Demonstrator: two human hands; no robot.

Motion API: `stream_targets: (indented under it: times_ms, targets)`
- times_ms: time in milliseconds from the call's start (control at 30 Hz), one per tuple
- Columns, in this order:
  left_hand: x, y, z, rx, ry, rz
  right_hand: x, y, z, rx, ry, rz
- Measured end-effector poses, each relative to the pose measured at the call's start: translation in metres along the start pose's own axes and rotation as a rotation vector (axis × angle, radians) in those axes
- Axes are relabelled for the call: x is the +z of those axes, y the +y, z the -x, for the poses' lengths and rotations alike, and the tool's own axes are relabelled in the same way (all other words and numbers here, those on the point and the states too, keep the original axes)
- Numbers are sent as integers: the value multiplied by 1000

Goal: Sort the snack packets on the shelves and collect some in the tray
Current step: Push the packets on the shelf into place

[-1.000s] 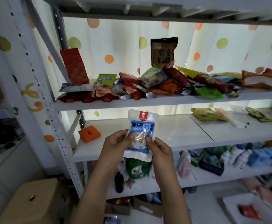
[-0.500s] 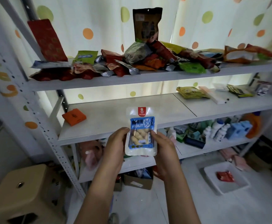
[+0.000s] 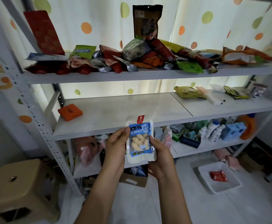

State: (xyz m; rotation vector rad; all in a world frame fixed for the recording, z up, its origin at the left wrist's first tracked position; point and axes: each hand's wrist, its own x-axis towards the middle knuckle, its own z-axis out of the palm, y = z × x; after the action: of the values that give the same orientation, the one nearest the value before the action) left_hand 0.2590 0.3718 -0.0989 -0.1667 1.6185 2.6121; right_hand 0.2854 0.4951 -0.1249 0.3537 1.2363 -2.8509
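A tan stool (image 3: 17, 186) is standing on the floor at the far left. Snack packets (image 3: 132, 59) are lying heaped along the top shelf (image 3: 148, 74). In front of the middle shelf's (image 3: 115, 113) front edge, the left hand (image 3: 115, 146) and right hand (image 3: 161, 157) are each pinching a side of a peanut packet (image 3: 141, 139), held upright. On the floor at the right, a white tray (image 3: 219, 177) is holding one red packet (image 3: 218, 176).

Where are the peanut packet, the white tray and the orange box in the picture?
peanut packet (image 3: 140, 139): head view, on its clear window over the peanuts.
white tray (image 3: 203, 172): head view, on its bare left inner floor.
orange box (image 3: 70, 112): head view, on the middle of its top face.
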Motion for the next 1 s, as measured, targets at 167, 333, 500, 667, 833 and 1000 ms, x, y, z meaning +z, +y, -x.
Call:
stream_targets:
  times_ms: [167,333,500,667,833,1000]
  targets:
    - [-22,-4,-1,-43,36,-13,5,10,3,-28,49,153]
    - [-34,-3,-8,59,179,-350,11,17,5,-108,164,276]
    - [-25,-11,-1,210,162,-579,16,16,13,-221,173,352]
    - [-18,-22,18,81,7,-342,16,17,22,-250,55,357]
    - [-23,-9,29,-6,-178,-14,13,16,29,-310,43,440]
    - [-22,-13,30,-47,-123,-39,1,16,26,-376,197,498]
